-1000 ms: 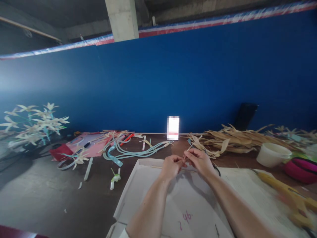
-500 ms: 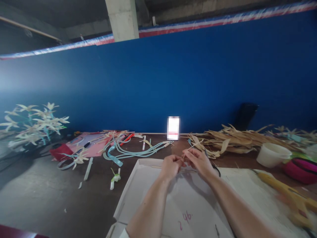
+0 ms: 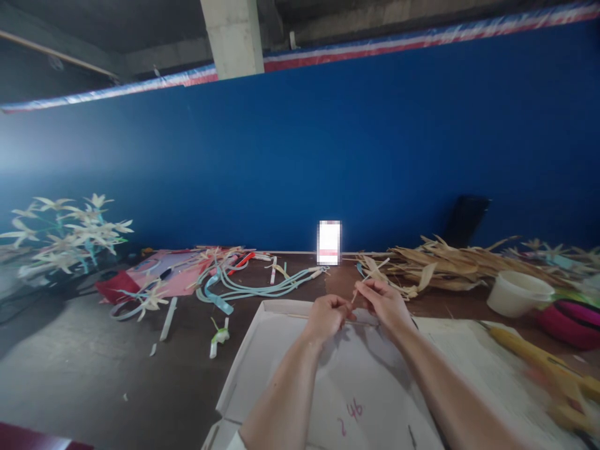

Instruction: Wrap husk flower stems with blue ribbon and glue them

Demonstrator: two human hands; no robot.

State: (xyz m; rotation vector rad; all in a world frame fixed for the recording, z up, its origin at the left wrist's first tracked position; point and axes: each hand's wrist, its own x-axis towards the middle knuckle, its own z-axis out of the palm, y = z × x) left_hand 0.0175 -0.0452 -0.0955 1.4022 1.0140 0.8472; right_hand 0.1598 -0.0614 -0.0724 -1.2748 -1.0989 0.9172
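Note:
A thin pale stick (image 3: 355, 294) runs slantwise between my two hands above the white cardboard box (image 3: 281, 362). My left hand (image 3: 328, 317) is closed, pinching its lower end between thumb and fingers. Higher up, the fingers of my right hand (image 3: 383, 304) are closed on it, with a whitish end (image 3: 382, 265) sticking out beyond them. Whether that end is a separate strip, I cannot tell. Another slender stick (image 3: 360, 323) lies in the box just under my hands. Pinkish handwritten numbers (image 3: 351, 415) mark the box's bottom.
Pale blue cords (image 3: 262, 290) and a pink sheet (image 3: 180, 275) lie at left, near white artificial flowers (image 3: 70, 228). Dried husks (image 3: 450, 262), a white tub (image 3: 518, 294), a magenta pouch (image 3: 569, 322) and a yellow glue gun (image 3: 539, 359) are at right. A blue partition (image 3: 398, 144) stands behind.
My right hand has shifted slightly up and right, away from my left hand. More of the stick shows between them, and its far end now points up to the right.

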